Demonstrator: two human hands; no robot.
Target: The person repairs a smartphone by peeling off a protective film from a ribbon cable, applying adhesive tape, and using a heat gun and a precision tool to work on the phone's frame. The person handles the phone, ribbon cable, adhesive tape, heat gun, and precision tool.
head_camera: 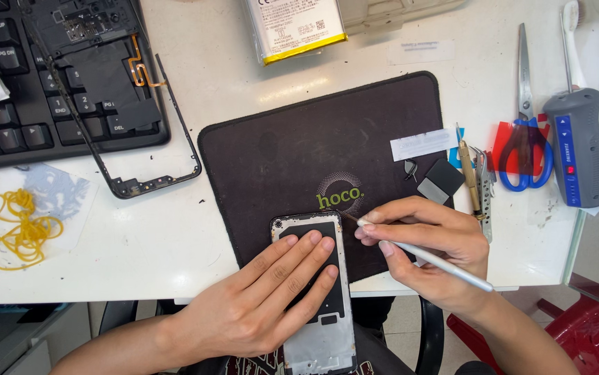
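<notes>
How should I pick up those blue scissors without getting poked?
Take the scissors by the blue finger loops, coming from the table's near edge. The blades point away toward the far side, and the loops lie flat and open toward you, beside the grey tool.

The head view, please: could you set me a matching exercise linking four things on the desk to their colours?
Things:
1. scissors
2. rubber bands
3. work mat
4. tool in right hand

Colours:
A. yellow
B. silver
C. blue handles
D. black

Pairs: 1-C, 2-A, 3-D, 4-B. The left hand rests flat on the opened phone.
</notes>
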